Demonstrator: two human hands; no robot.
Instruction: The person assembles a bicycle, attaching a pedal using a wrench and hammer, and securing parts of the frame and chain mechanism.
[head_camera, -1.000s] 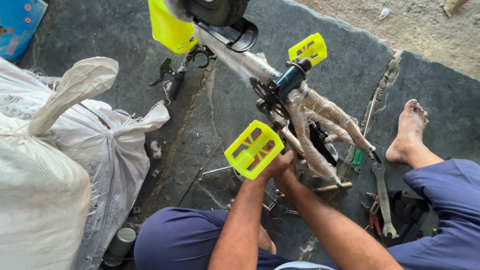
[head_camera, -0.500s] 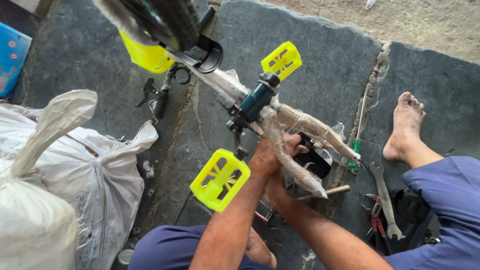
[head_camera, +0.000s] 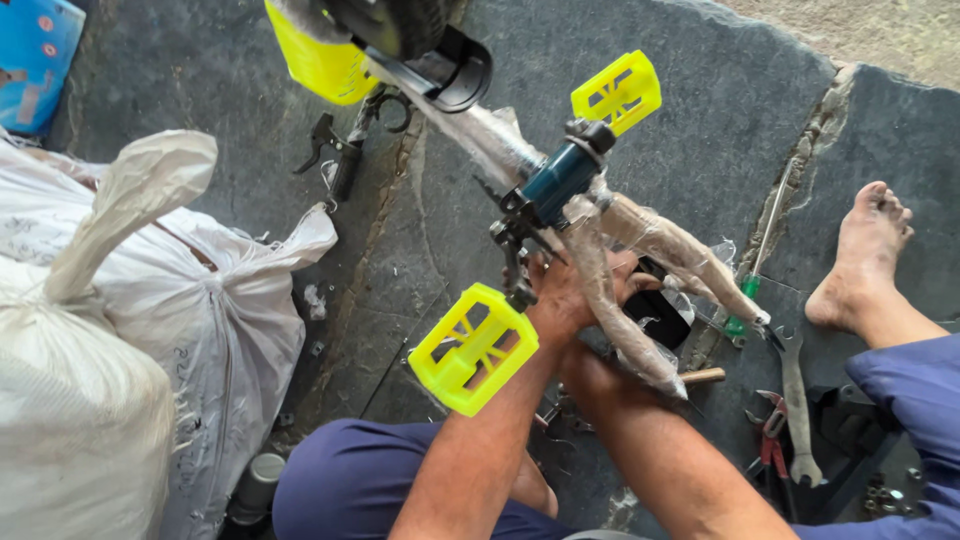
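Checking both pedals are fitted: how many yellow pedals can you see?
2. One yellow pedal sits low, beside the hands gripping the wrapped frame; the other yellow pedal is higher, across the blue crank housing.

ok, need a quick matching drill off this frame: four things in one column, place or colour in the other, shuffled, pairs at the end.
Things:
1. near pedal
2. crank hub
3. spanner
4. white sack

Place or colour:
A. teal, between the two pedals
B. yellow, just left of the left hand
C. on the stone floor below the bare foot
D. frame's left edge, knotted top

Pairs: 1-B, 2-A, 3-C, 4-D
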